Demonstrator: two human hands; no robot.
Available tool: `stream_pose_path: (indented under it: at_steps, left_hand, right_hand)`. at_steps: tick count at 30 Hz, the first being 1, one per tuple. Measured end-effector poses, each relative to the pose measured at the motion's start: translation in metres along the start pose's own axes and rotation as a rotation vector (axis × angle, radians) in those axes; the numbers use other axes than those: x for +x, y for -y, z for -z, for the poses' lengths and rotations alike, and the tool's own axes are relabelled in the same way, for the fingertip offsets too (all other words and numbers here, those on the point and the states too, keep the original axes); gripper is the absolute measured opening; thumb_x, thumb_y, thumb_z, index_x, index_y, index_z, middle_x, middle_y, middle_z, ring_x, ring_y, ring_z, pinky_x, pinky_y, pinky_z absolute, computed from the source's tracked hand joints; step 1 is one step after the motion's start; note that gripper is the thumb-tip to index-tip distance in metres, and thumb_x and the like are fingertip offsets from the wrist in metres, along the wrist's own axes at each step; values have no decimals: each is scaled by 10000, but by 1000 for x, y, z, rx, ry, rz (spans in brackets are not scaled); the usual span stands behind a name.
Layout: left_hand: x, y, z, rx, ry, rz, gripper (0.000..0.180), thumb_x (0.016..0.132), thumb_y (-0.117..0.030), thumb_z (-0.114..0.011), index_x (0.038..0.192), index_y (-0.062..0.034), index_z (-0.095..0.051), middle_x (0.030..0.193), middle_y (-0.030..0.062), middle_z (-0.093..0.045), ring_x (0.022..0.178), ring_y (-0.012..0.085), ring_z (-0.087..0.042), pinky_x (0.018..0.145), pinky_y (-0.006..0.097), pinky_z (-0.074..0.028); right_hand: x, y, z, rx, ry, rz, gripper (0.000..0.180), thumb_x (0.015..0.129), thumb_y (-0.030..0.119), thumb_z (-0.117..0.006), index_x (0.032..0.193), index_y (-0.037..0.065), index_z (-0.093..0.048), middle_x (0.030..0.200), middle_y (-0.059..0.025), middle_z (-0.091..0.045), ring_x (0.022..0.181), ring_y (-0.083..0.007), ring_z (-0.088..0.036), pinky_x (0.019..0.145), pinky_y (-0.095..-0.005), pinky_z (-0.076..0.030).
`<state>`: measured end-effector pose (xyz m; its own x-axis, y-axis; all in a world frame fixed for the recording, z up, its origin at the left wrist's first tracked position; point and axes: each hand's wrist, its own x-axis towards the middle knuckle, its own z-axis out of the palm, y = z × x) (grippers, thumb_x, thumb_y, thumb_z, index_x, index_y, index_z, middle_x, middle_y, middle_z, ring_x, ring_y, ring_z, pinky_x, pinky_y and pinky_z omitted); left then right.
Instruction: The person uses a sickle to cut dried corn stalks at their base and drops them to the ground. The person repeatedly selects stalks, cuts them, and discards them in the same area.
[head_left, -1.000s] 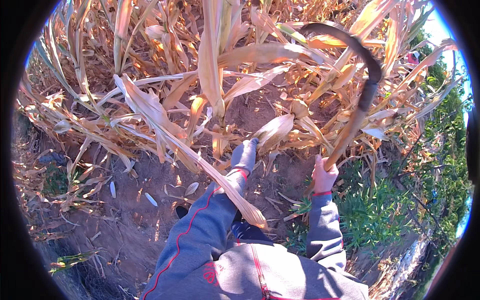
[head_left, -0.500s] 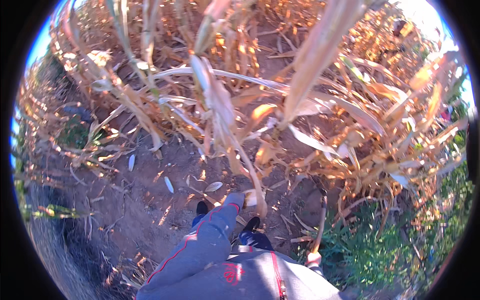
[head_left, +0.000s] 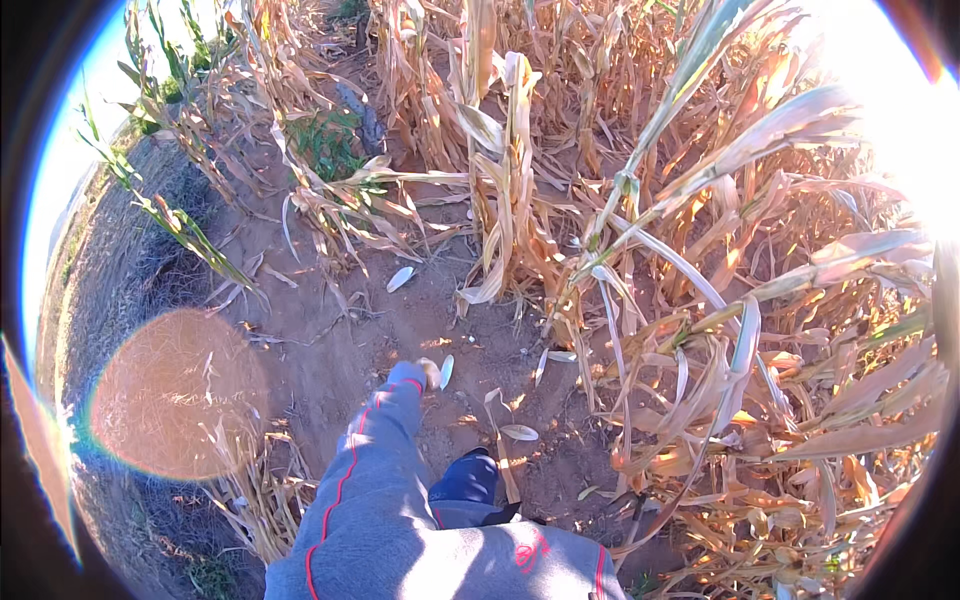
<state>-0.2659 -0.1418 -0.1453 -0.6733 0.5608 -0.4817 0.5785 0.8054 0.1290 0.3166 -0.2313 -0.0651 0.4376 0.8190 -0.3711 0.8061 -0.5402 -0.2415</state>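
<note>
My left arm, in a grey sleeve with red piping (head_left: 365,460), reaches forward over bare soil. At its end my left hand (head_left: 430,373) shows small and rounded, its fingers too unclear to read. Just to its right lies a pale oval husk piece (head_left: 446,372) on the ground. I make out nothing held in that hand. Another pale husk piece (head_left: 400,279) rests farther ahead, and a third husk piece (head_left: 519,432) nearer my feet. My right hand is out of view, below or behind my jacket.
Dry, standing maize stalks (head_left: 510,180) rise ahead, and more leaning stalks (head_left: 740,300) crowd the right side. Greener stalks (head_left: 185,230) stand at the left edge beside a grassy bank (head_left: 140,260). A dry stalk clump (head_left: 260,500) is by my left elbow. Sun glare washes out the upper right.
The view has swung left. My left hand has come away from the hanging dry stalk leaves. My right hand, earlier seen on a long wooden handle, has dropped out of view.
</note>
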Motion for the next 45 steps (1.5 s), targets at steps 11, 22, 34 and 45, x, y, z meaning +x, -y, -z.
stream_pose_path:
  at_steps: [11,22,34,45]
  left_hand:
    - [93,-75,509,-1155,-730,-441,432,830,-386,-568,1067,-26,-578,856,154,-648,715,263,-646,661,337,-489]
    - [-17,-3,129,-935,378,-4,299,841,-303,-592,921,-17,-625,722,94,-623,527,151,-568,474,286,-458]
    - [-204,-248,177,-609,1025,-908,337,839,-187,-623,1095,26,-575,954,85,-622,849,161,-605,772,295,-499]
    - [-393,-489,83,-392,248,-1525,1055,577,-397,-827,1330,89,-270,1224,247,-479,1153,306,-488,941,373,-415]
  right_hand:
    - [-38,88,8,-108,77,-17,285,647,245,-689,830,31,-654,744,-165,-653,731,-302,-652,660,-385,-491]
    - [-31,54,27,454,208,-106,231,680,195,-687,749,1,-582,617,-124,-602,506,-189,-599,450,-331,-461]
    - [-153,-60,-35,392,199,-515,295,655,201,-692,855,-6,-628,716,-162,-637,674,-267,-639,632,-371,-494]
    - [-164,-101,-34,756,33,-650,328,686,246,-711,882,42,-545,670,-96,-564,603,-187,-554,578,-338,-450]
